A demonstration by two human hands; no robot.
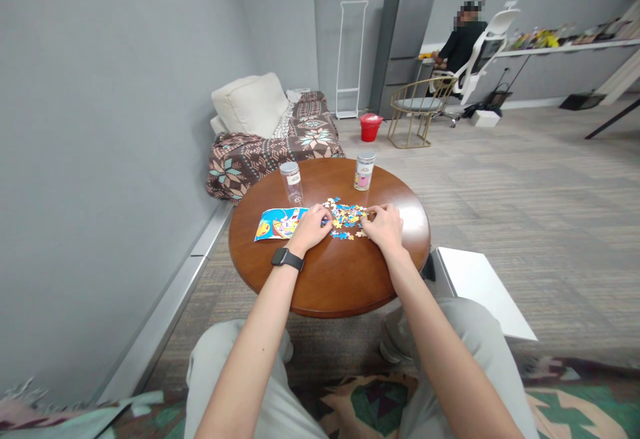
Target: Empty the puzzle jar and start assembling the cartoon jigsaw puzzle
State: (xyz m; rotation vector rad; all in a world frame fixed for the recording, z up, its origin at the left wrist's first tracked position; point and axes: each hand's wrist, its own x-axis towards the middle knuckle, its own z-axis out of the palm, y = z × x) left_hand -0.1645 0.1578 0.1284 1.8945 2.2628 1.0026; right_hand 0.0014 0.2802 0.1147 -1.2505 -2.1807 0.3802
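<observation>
**Puzzle pieces [346, 215] between your left hand [311, 227] and right hand [386, 227]**

Your two hands reach over the round brown desk [340, 282], and the loose pile of small, mostly blue, yellow and white puzzle pieces lies in the space between your fingers. A few pieces stray just beyond your fingertips, and others lie slightly nearer to you. On the left side of the pile, your fingers curl toward the thumb; you have some pieces right beside them, but I cannot tell whether they pinch one. On the right side, your fingers bend downward with the thumb standing apart from the index finger, at the edge of the pile.

Just left of your left fingers, and partly covered by that hand, lies a bright picture sheet [276, 223] with a blue background. Beyond those same fingers stands a clear jar [294, 188] with a silver lid, upright. Beyond the pile, and farther out than your right fingers, stands a second jar [363, 174], also upright and silver-lidded, with a pink figure on its side. You wear a black watch [287, 258] on your left wrist, nearer to you than the fingers.

To the right of your right fingers, past the desk's edge, is a white box [477, 282]. Well beyond your fingers are a red bucket [370, 129] on the floor and a sofa [273, 142] under a patterned cover.
</observation>
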